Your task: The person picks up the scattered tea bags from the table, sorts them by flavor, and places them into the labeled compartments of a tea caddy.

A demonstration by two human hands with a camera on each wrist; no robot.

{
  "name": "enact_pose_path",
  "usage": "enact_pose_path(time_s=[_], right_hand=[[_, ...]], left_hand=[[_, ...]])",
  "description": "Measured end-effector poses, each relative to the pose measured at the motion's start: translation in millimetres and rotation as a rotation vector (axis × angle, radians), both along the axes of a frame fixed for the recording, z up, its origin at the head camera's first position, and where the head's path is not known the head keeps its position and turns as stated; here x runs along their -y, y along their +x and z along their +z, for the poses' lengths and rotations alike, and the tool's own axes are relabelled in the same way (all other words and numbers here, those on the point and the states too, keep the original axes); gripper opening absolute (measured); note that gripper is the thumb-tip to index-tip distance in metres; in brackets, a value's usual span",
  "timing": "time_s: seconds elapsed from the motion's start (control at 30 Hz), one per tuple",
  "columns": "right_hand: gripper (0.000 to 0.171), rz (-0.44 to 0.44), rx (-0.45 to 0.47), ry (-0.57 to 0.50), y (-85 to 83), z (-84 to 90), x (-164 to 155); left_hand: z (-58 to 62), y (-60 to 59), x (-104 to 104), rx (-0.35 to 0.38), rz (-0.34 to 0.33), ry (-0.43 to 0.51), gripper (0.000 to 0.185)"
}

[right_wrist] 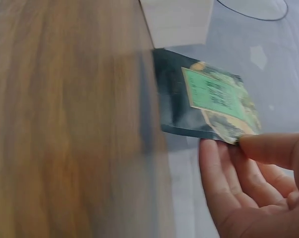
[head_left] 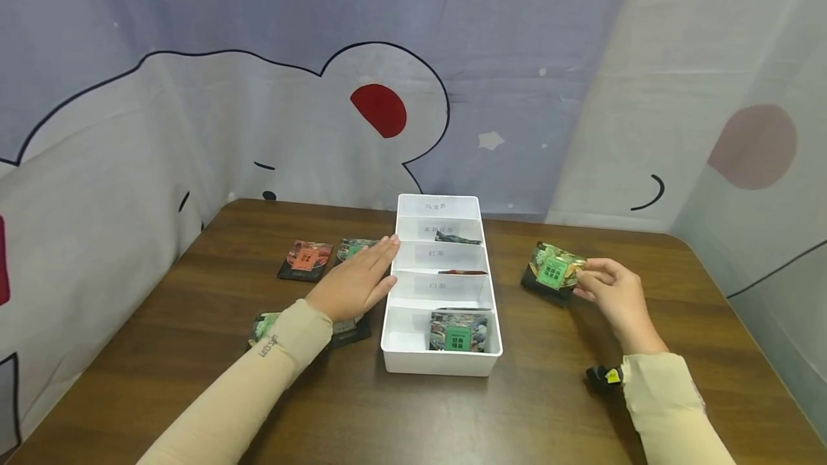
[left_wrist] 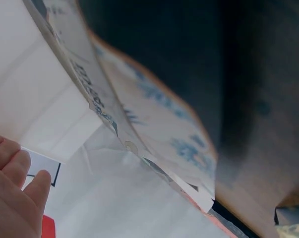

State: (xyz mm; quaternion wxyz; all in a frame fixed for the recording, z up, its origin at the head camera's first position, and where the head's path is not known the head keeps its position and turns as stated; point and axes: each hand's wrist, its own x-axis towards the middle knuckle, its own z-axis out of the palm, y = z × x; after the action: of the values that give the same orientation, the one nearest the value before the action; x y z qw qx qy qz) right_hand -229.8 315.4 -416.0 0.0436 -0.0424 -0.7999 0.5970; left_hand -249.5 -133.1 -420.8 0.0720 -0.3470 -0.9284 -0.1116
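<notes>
In the head view my right hand (head_left: 617, 296) pinches a green-labelled tea sachet (head_left: 552, 275) by its right edge, to the right of the white divided box (head_left: 442, 363). The right wrist view shows the thumb and fingers at one corner of this sachet (right_wrist: 171, 99), its dark end pointing away from the hand. My left hand (head_left: 352, 282) lies with straight fingers against the box's left side. Inside the front compartment stands another green-labelled sachet (head_left: 458, 336); thin edges of sachets show in several compartments behind it. Each rear divider carries printed characters.
Left of the box lie a red-labelled sachet (head_left: 306, 260), a green-labelled one (head_left: 352, 248) partly behind my left hand, and more sachets (head_left: 265, 323) partly covered by my left forearm. All rest on the brown wooden table (head_left: 439, 422). A patterned curtain (head_left: 291, 120) hangs behind.
</notes>
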Motion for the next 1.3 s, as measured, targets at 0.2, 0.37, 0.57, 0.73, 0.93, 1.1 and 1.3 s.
enact_pose_path(time_s=[0.2,0.37,0.57,0.73,0.93,1.1,1.3], right_hand=[[0.032,-0.049,-0.079,-0.109,-15.2,2.4,15.4],[0.021,-0.063,-0.152,-0.173,-30.9,7.7,27.1],[0.022,-0.043,-0.231,-0.168,-46.3,17.3,42.2],[0.023,-0.053,-0.293,-0.223,-57.1,27.6,52.6],[0.021,-0.030,-0.326,-0.231,-67.0,41.0,63.9],[0.020,-0.003,-0.359,-0.218,-78.2,48.8,76.3],[0.024,0.047,-0.379,-0.178,-89.1,56.1,94.6]], left_hand=[[1.4,1.3,0.4,0.010,0.012,-0.009,0.065],[1.0,0.1,0.8,0.000,0.008,-0.001,0.065],[0.6,-0.5,0.8,0.003,0.007,0.008,0.065],[1.9,0.9,-0.6,0.005,0.006,0.003,0.065],[3.0,2.2,-2.0,0.003,0.007,0.004,0.065],[3.4,2.2,-1.9,0.005,0.009,0.002,0.065],[3.8,3.1,-2.2,0.004,0.004,0.008,0.065]])
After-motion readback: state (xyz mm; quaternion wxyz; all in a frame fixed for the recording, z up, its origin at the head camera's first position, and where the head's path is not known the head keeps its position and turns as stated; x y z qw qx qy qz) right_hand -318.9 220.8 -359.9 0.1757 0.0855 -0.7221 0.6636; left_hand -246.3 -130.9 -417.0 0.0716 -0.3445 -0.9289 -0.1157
